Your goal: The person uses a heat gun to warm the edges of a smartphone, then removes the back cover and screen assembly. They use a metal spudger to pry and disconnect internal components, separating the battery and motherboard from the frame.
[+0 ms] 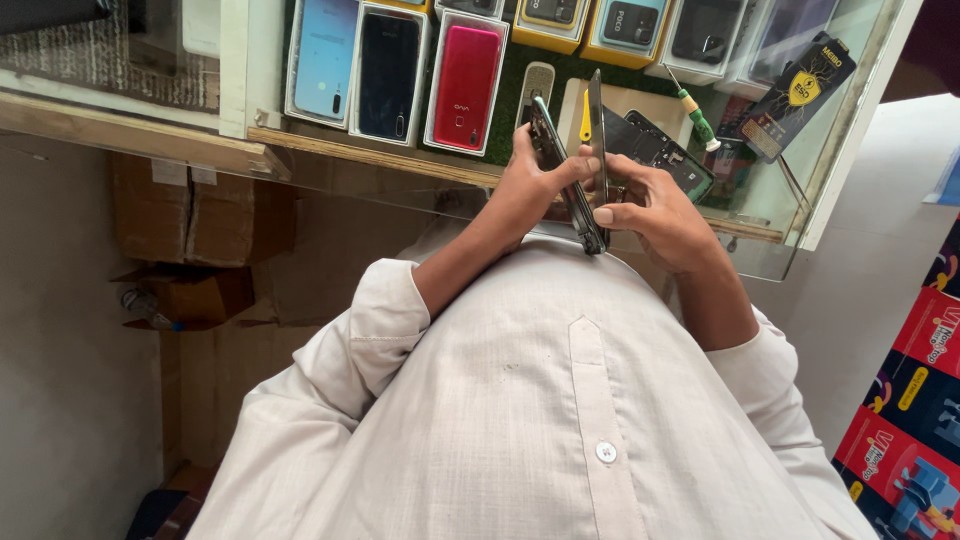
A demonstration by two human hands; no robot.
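Note:
Both my hands hold a smartphone edge-on above my white shirt, split into two thin parts hinged apart at the top. My left hand [528,188] grips the phone body [553,158] from the left. My right hand [655,210] grips the screen panel [597,140] from the right, with a yellow pry pick [586,118] wedged between the two parts. The lower ends of both parts meet near my shirt.
A glass counter [850,150] lies ahead with phone boxes under it, among them a red phone box [466,85] and a blue one [325,55]. A green-handled screwdriver [696,118] and an opened phone back [660,150] rest on the glass. Cardboard boxes [200,230] sit below left; colourful packages [915,400] at right.

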